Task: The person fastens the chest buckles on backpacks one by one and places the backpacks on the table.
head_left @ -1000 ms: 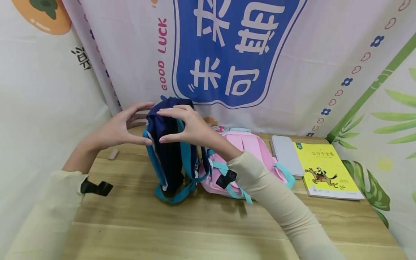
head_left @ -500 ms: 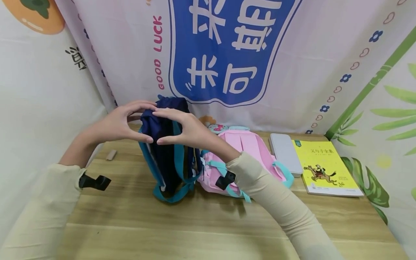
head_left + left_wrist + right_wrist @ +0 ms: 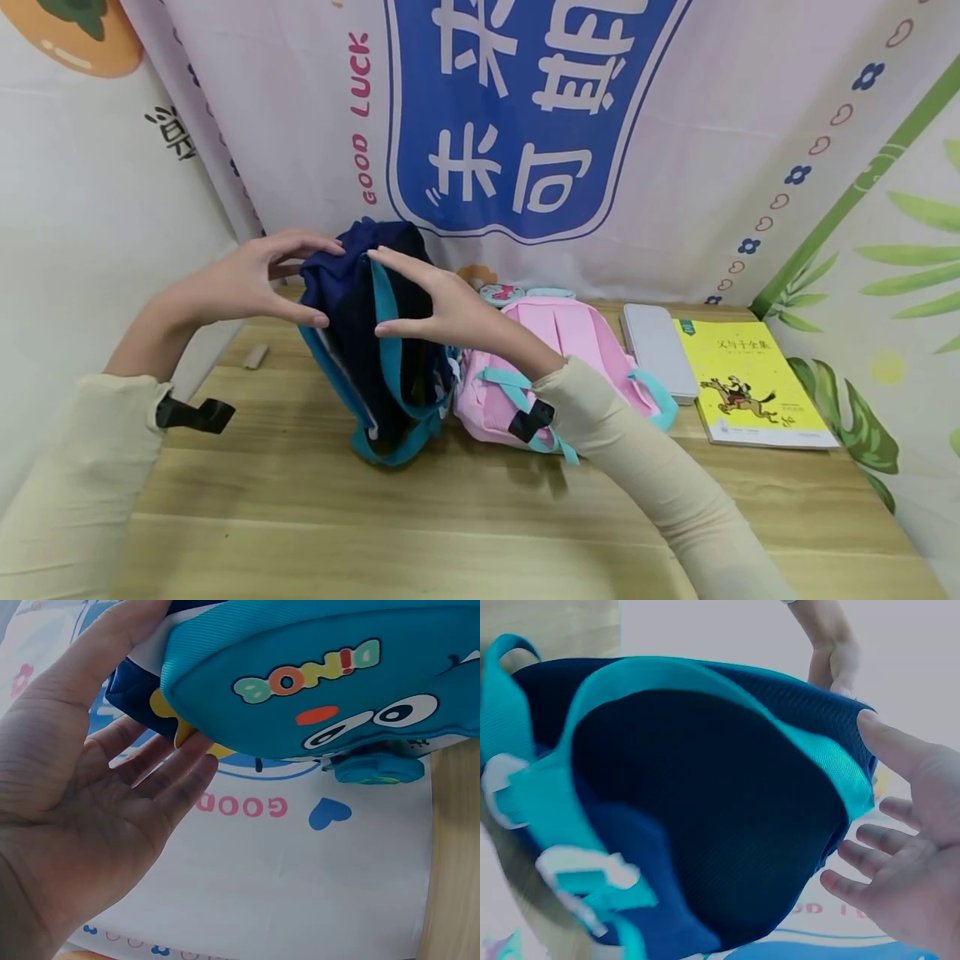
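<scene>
A dark blue child's backpack (image 3: pixel 341 308) with teal straps stands upright on the table, its top leaning left. My left hand (image 3: pixel 225 283) is spread at the bag's upper left, thumb near its front edge and fingertips at the top. In the left wrist view, its nearly straight fingers touch the bag's corner beside the teal dinosaur front (image 3: pixel 337 682). At the upper right, my right hand (image 3: pixel 465 312) has straight fingers and thumb held apart. The right wrist view shows its thumb tip on the bag's top edge by a teal strap (image 3: pixel 821 754), fingers spread behind.
A pink backpack (image 3: pixel 555 333) with mint straps lies right of the blue one. Beyond it are a pale grey case (image 3: pixel 660 354) and a yellow book (image 3: pixel 750 383). A small beige block (image 3: pixel 256 357) lies on the wooden table (image 3: pixel 420 525) at left. Printed cloth hangs close behind.
The blue backpack's top has tipped to the left, and my left hand has moved left with it. A gap has grown between my two hands; the right one stays near the bag's strap.
</scene>
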{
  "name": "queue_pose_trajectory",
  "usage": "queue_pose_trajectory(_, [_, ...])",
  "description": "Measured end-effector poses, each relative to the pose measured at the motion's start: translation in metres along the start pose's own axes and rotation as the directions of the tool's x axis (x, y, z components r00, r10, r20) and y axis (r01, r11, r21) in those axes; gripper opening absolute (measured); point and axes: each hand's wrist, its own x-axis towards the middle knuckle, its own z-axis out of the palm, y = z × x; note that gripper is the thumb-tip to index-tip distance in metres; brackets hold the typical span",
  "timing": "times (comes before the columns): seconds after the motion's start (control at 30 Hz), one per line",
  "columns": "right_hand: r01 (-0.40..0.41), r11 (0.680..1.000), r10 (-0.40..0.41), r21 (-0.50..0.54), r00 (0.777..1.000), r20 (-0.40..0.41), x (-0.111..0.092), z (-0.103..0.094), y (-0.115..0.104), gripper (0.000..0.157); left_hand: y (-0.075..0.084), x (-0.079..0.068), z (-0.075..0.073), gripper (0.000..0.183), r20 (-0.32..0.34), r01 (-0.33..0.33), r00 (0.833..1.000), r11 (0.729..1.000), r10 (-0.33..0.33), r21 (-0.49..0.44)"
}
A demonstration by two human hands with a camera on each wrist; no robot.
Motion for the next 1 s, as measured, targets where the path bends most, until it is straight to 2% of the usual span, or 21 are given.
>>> queue_pose_trajectory(0.23, [-0.136, 0.989, 0.134, 0.062, 0.99, 0.035, -0.019, 0.002, 0.024, 0.084, -0.004, -0.007, -0.009, 0.074, 0.002, 0.035, 0.999, 0.999, -0.035, 0.028])
queue_pose_trajectory(0.6, [-0.319, 0.944, 0.304, 0.082, 0.94, 0.157, -0.05, 0.015, 0.066, 0.094, -0.01, -0.016, -0.018, 0.073, 0.011, 0.067, 0.998, 0.997, -0.068, 0.041])
queue_pose_trajectory(0.87, [-0.371, 0.929, 0.354, 0.004, 0.889, 0.291, -0.061, 0.035, 0.078, 0.113, -0.018, -0.025, -0.021, 0.075, 0.002, 0.098, 0.995, 0.993, -0.099, 0.072])
queue_pose_trajectory(1.0, [-0.338, 0.941, 0.316, 0.003, 0.882, 0.349, -0.063, 0.046, 0.077, 0.11, -0.022, -0.028, -0.021, 0.075, -0.002, 0.103, 0.995, 0.992, -0.103, 0.067])
